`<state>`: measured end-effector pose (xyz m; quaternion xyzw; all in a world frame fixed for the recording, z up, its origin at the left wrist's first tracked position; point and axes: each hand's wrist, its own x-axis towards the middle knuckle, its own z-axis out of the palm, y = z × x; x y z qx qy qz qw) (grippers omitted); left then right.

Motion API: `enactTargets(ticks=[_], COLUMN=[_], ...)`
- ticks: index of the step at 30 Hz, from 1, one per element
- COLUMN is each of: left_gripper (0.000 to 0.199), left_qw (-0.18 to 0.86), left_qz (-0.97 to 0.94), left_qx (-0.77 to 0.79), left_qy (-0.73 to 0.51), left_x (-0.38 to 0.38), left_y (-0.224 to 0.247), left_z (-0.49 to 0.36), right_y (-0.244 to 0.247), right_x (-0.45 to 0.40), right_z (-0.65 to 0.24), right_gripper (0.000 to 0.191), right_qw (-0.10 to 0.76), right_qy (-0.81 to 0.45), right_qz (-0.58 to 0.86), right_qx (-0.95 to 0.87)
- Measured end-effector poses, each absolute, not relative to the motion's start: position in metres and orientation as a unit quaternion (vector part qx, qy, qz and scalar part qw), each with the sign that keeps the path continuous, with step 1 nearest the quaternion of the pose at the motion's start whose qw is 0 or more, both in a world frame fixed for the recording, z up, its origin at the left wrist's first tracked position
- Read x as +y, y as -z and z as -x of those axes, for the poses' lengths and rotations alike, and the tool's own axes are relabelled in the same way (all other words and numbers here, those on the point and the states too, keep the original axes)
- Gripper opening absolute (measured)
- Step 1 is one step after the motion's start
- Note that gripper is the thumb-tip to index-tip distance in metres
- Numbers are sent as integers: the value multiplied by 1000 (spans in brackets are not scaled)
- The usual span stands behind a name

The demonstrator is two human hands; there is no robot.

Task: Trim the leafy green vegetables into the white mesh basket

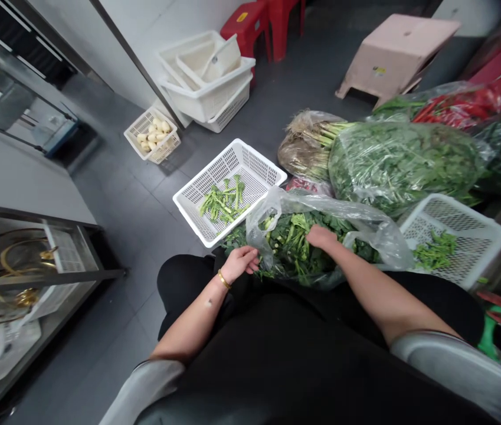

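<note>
An open clear plastic bag (378,227) full of leafy green stalks (297,236) lies in front of me. My right hand (321,237) is closed among the stalks inside the bag; what its fingers grip is hidden. At the bag's left edge is my left hand (240,264), its fingers curled together, and whatever they hold is too small to make out. Just beyond it stands a white perforated basket (256,168) with several green stems (226,200) in it. To the right, another white basket (480,236) holds small green pieces (436,249).
Bagged greens (400,159), a bundle of rooted stalks (305,147) and bagged red peppers (462,109) lie at the right. Farther off are a small basket of pale peeled vegetables (155,134), stacked white bins (208,97) and a pink stool (392,56). A metal shelf (86,274) stands left.
</note>
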<state>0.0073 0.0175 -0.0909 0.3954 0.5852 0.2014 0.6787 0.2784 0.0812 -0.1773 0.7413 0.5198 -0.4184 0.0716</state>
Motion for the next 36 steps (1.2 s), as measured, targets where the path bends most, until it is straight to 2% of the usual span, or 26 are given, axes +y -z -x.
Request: enactTargets(ticks=[2,5,7,9,13,15,17,20,23,25,27,31,34,36], left_gripper=[43,47,49,49,47,46,46,47,49,47,42,35,32,29], left_qw=[705,725,741,747,690,667,676,747,806,817,796,735,743,755], left_qz=[-384,-380,-368,-337,-316,-364,-412,-431,-383,-340,-304,-252,-229,-212], left_qx=[566,540,514,494,485,481,462,395,346,347,380,424,415,407], left_qy=[-185,-193,-227,-290,-434,-437,-400,-317,-289,-310,-359,-465,-473,-468], left_x=[12,3,-2,-6,-8,-9,-11,-13,-16,-18,-18,-8,0,2], left_y=[87,79,73,67,55,46,35,23,21,26,32,39,38,37], left_z=[-12,-25,-34,-38,-31,-23,-15,-6,-5,-7,-7,0,6,6], right_y=[156,122,103,86,53,37,24,16,22,27,32,49,70,81], right_x=[62,26,10,3,15,23,27,26,24,23,21,4,-13,-17], right_z=[-271,-243,-217,-193,-175,-180,-189,-196,-194,-192,-193,-210,-230,-238], right_gripper=[23,27,32,34,33,36,40,45,51,50,42,33,33,30], right_qw=[29,-57,-138,-185,-140,-110,-77,-52,-121,-183,-201,-112,-61,-80], right_qy=[470,544,618,640,449,390,415,564,655,619,541,442,467,509], right_qz=[-719,-660,-573,-492,-474,-462,-425,-353,-371,-421,-448,-456,-489,-509], right_qx=[511,515,520,561,744,789,801,744,648,638,682,764,734,690])
